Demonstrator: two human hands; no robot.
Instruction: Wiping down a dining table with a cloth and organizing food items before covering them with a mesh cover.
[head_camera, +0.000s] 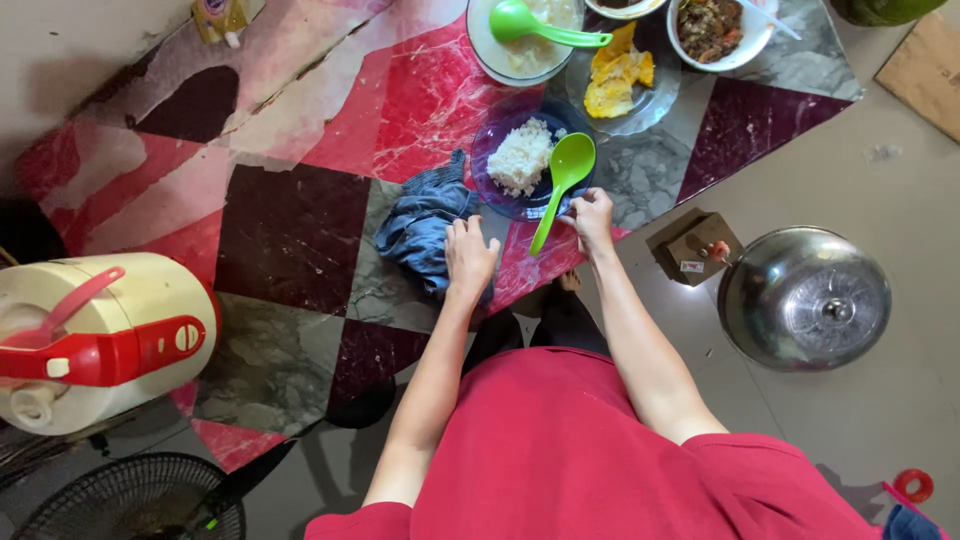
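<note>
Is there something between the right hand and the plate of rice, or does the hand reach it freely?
Nothing visible blocks it. The right hand is already at the near rim of the dark glass plate, beside the handle of the green spoon that rests on it. The left hand lies on the blue cloth, off to the side.

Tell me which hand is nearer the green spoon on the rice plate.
Right. The right hand touches the green spoon at its handle; the left hand rests on the blue cloth beside it.

My left hand (468, 255) rests on the crumpled blue cloth (425, 225), left of the clear purple glass plate of rice (500, 195); my right hand (592, 218) is at that plate's near edge, on the green plastic ladle (562, 180).
</note>
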